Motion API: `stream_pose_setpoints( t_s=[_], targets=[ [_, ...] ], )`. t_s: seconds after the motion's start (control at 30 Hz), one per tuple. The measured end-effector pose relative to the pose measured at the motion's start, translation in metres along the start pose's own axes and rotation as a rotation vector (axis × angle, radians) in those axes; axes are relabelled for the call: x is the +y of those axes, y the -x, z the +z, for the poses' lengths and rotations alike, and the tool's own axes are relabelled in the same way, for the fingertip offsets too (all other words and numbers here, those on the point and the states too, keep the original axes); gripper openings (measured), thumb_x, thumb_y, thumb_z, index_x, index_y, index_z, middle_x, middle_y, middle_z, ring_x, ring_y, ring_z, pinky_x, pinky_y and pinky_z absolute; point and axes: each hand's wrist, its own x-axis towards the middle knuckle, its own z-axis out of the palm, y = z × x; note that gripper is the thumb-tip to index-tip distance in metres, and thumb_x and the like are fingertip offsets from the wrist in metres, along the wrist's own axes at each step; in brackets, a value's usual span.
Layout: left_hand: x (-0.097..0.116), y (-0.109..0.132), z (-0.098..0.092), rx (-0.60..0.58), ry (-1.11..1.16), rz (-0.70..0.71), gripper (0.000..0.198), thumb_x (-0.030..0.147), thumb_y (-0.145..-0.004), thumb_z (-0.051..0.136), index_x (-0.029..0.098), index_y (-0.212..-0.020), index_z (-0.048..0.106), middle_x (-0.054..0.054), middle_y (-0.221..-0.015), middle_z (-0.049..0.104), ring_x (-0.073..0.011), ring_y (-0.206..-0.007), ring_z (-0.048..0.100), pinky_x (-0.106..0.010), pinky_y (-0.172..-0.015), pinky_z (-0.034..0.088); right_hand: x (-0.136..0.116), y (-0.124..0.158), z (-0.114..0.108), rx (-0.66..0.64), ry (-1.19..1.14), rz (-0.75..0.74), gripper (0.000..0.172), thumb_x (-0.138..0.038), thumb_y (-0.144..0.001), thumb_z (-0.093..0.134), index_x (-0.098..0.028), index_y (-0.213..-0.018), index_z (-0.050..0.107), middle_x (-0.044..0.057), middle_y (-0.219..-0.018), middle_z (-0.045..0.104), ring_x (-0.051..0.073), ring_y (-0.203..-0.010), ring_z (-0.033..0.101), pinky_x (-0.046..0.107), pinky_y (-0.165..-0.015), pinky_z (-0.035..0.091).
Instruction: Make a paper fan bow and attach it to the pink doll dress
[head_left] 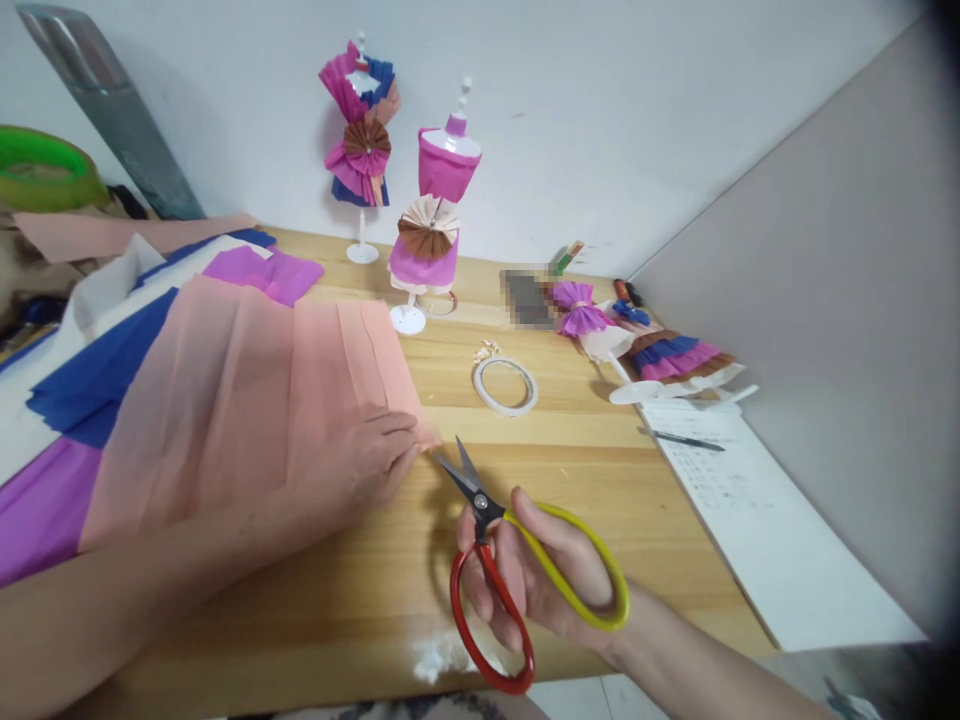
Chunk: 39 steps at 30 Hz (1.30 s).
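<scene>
Peach crepe paper [262,390] lies spread over the left half of the wooden table. My left hand [375,460] presses on its lower right corner, fingers together around the edge there. In my right hand [525,580] are scissors [481,502] with one red and one yellow handle loop. Their blades are parted and point up and left, with the tips close to the paper corner by my left fingertips. Blue paper [105,370] and purple paper [262,268] show from under and beside the peach paper.
Two small dress forms in paper outfits [358,160] [448,170] stand at the back. A tape roll [505,386] lies mid-table. Another form [636,391] lies at the right by a pen [686,440] and written sheet [780,550]. A grey bottle [120,120] leans at back left.
</scene>
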Motion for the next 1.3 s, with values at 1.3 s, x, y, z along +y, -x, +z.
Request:
stream_pose_setpoints(
  t_s=[1.3],
  targets=[
    [0.0,0.001,0.007,-0.006,-0.218,0.106,0.027,0.012,-0.092,0.043,0.016,-0.074,0.063,-0.005,-0.089,0.07,-0.0169,-0.085,0.062,-0.033,-0.085,0.049,0.007,-0.006,-0.011,-0.014,-0.097,0.042,0.057,-0.069,-0.085,0.046,-0.014,-0.091,0.059,0.012,-0.07,0.073,0.017,-0.044,0.064,0.022,-0.042,0.044]
  ],
)
